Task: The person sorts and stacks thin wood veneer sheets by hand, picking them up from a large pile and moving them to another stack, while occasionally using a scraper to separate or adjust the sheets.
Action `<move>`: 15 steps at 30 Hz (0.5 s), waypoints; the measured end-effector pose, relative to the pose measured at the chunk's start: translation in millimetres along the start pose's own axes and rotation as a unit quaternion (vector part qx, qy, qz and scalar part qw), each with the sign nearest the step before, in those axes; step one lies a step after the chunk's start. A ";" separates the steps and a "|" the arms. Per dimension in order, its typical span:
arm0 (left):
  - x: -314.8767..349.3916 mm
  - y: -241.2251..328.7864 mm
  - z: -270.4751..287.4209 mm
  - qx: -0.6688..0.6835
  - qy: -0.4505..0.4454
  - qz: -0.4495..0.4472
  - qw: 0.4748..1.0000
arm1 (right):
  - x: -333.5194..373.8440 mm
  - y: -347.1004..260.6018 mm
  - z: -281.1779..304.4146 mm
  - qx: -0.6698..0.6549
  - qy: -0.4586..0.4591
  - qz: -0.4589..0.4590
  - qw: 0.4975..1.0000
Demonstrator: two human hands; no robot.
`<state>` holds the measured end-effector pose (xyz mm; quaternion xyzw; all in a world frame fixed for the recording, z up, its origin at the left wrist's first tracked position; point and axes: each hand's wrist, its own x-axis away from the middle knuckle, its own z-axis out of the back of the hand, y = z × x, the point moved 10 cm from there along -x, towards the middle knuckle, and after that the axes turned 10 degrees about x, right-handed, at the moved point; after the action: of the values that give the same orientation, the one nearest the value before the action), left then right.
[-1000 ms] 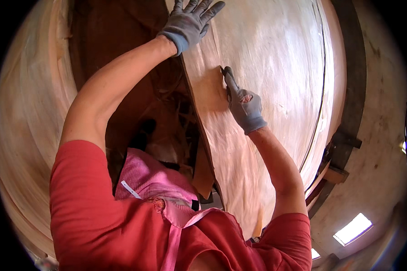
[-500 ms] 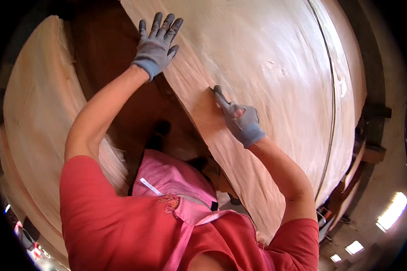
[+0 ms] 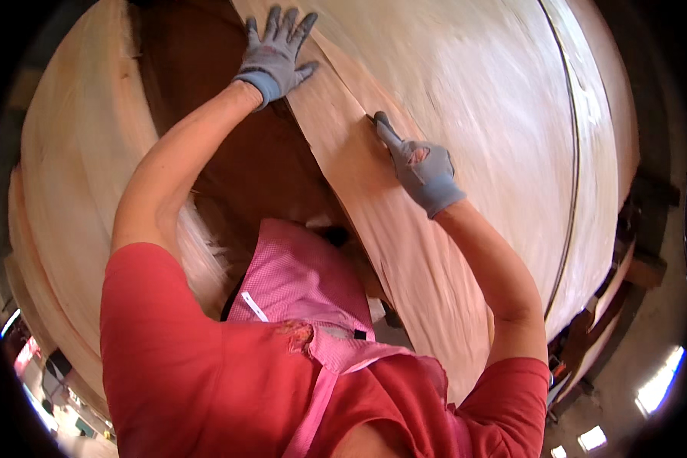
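Large sheets of pale wood veneer (image 3: 473, 99) spread beneath my hands. A pinkish strip of veneer (image 3: 412, 237) runs diagonally along their left edge. My left hand (image 3: 276, 57), in a grey glove with dark fingertips, lies flat on the strip's upper part with its fingers spread. Lower and to the right, my right hand (image 3: 424, 168) wears a matching glove with a hole in it. It is closed, index finger stretched along a thin dark-tipped cutting tool mostly hidden in the hand. The tip touches the veneer at the lower end of a thin dark line (image 3: 342, 78).
Left of the strip is a dark brown gap (image 3: 244, 168), then another stack of pale veneer (image 3: 76, 175). My pink apron (image 3: 305, 275) hangs against the strip's edge. A long dark seam (image 3: 576, 153) crosses the right side, and wooden supports (image 3: 645, 271) stand beyond it.
The view has shifted, so both hands appear higher and slightly right. A thin dark line in the veneer between the hands shows more clearly. Both hands keep nearly the same pose.
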<state>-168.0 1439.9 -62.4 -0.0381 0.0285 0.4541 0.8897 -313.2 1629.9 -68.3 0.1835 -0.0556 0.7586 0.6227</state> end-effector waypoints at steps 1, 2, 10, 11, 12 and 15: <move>1.1 16.9 16.8 -0.030 0.012 -0.003 0.999 | 5.2 8.5 -4.5 0.006 0.047 0.005 0.999; 6.7 43.0 34.0 -0.087 -0.012 -0.013 0.996 | 14.3 11.3 -16.0 0.006 0.081 0.008 0.997; 90.9 113.0 3.8 0.221 0.100 -0.089 0.966 | 29.5 -6.6 2.1 0.060 0.138 0.011 0.989; 90.5 116.1 8.6 0.214 0.077 -0.093 0.969 | 44.6 -4.9 -5.0 0.069 0.105 -0.005 0.992; 89.5 118.7 13.4 0.207 0.054 -0.098 0.972 | 65.2 0.0 -12.6 0.078 0.072 -0.021 0.994; 102.4 135.8 27.8 0.154 0.095 -0.105 0.978 | 117.0 10.3 -31.9 0.057 0.035 -0.030 0.997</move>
<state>-217.6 1604.4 -49.2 0.0533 0.1783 0.3427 0.9208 -348.2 1745.8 -55.7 0.1931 0.0150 0.7474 0.6355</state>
